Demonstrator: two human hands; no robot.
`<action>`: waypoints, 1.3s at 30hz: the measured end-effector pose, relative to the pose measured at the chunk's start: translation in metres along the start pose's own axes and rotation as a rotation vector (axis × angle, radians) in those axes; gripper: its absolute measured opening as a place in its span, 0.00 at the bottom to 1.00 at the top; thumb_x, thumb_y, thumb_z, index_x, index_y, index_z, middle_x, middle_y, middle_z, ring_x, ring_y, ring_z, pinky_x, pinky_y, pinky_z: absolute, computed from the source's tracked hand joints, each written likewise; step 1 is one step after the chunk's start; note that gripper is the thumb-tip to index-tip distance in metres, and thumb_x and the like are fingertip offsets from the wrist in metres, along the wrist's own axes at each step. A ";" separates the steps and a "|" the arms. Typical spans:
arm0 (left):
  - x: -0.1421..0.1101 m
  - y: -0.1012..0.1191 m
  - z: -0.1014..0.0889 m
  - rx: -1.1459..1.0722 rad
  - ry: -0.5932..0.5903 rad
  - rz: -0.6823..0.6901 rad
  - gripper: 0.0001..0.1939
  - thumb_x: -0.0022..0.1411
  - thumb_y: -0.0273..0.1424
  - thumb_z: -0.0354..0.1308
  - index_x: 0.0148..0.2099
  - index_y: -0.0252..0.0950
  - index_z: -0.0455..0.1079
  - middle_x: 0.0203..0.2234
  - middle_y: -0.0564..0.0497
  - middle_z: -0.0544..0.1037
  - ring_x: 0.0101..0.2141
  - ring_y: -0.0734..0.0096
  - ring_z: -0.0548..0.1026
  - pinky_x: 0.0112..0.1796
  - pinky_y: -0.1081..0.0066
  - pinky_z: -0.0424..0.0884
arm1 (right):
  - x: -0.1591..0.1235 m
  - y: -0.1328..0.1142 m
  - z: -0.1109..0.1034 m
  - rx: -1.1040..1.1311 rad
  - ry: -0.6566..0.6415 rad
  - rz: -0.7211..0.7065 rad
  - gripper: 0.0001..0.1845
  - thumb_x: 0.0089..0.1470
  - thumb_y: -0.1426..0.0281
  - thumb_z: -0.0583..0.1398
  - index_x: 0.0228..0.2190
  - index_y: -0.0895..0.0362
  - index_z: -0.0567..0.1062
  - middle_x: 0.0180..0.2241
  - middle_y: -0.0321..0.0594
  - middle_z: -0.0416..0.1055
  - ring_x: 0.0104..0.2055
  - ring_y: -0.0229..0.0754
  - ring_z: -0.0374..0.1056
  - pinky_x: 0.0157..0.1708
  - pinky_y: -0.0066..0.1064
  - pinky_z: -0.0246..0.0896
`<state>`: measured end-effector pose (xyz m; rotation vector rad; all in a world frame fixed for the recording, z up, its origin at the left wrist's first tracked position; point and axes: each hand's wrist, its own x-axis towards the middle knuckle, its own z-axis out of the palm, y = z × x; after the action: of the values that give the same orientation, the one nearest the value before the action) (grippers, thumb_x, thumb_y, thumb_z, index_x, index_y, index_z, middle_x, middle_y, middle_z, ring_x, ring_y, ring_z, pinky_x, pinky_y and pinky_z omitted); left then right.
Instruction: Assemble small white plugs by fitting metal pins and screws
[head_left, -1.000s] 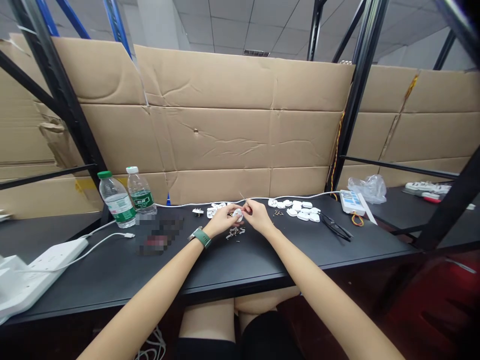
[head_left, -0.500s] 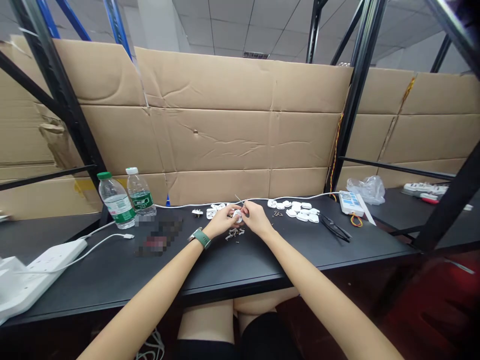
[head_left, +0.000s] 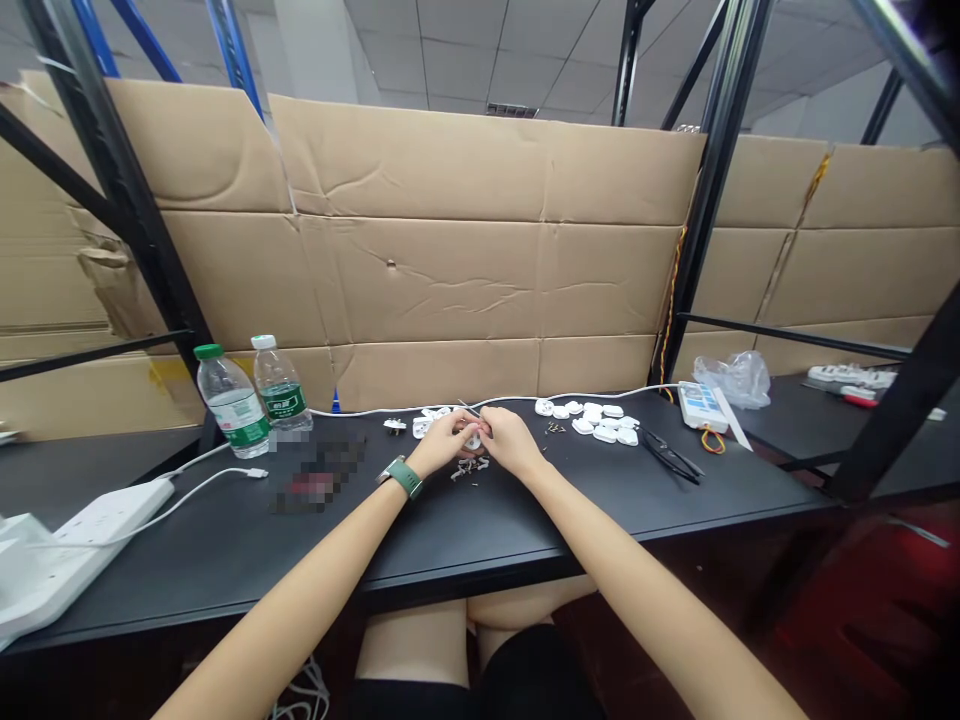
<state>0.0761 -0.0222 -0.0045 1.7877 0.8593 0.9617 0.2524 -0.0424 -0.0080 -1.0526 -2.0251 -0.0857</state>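
Both my hands meet over the middle of the black table. My left hand, with a green watch on the wrist, is closed on a small white plug part. My right hand pinches a thin metal piece whose tip sticks out up and to the left, pressed against the same white part. Small metal pieces lie on the table just below my hands. More white plug parts lie in a group to the right, and a few others sit behind my left hand.
Two water bottles stand at the back left. A white power strip with its cable lies at the far left. Black cutters and a white-blue device lie at the right. A cardboard wall and black rack posts stand behind.
My hands have drawn closer together. The thin metal piece in my right hand has tilted down and to the left, towards the white part.
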 end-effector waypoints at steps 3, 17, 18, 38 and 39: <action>0.001 0.000 0.001 -0.016 0.033 -0.047 0.16 0.62 0.44 0.64 0.44 0.37 0.71 0.41 0.44 0.83 0.30 0.61 0.84 0.31 0.62 0.82 | 0.001 0.000 0.000 0.019 -0.010 -0.019 0.15 0.58 0.78 0.58 0.26 0.52 0.59 0.28 0.37 0.66 0.32 0.43 0.61 0.33 0.31 0.52; 0.001 0.008 -0.016 0.035 0.286 -0.074 0.12 0.66 0.37 0.61 0.45 0.34 0.70 0.37 0.44 0.83 0.31 0.63 0.84 0.32 0.66 0.83 | -0.007 0.026 -0.010 0.543 -0.316 0.138 0.18 0.42 0.79 0.60 0.23 0.51 0.54 0.29 0.33 0.78 0.33 0.44 0.77 0.34 0.31 0.66; 0.001 0.008 -0.016 0.034 0.281 -0.071 0.12 0.65 0.37 0.61 0.46 0.34 0.70 0.37 0.44 0.83 0.31 0.64 0.84 0.32 0.66 0.83 | -0.007 0.027 -0.009 0.536 -0.322 0.136 0.19 0.41 0.79 0.60 0.22 0.51 0.54 0.28 0.32 0.78 0.33 0.44 0.77 0.33 0.31 0.66; 0.000 0.003 -0.012 0.056 0.130 -0.068 0.15 0.64 0.39 0.63 0.48 0.36 0.71 0.41 0.44 0.82 0.30 0.63 0.84 0.32 0.64 0.82 | 0.000 0.024 -0.004 0.487 -0.029 0.168 0.17 0.49 0.72 0.60 0.23 0.51 0.53 0.30 0.35 0.77 0.34 0.42 0.73 0.36 0.31 0.62; 0.000 0.003 -0.011 0.055 0.117 -0.066 0.15 0.64 0.39 0.63 0.48 0.36 0.71 0.41 0.44 0.82 0.30 0.63 0.84 0.32 0.64 0.82 | 0.000 0.023 -0.005 0.507 -0.024 0.176 0.18 0.48 0.72 0.60 0.23 0.51 0.53 0.31 0.36 0.78 0.35 0.42 0.74 0.36 0.31 0.63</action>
<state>0.0664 -0.0192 0.0019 1.7518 1.0204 1.0161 0.2715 -0.0294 -0.0118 -0.8965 -1.8253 0.5090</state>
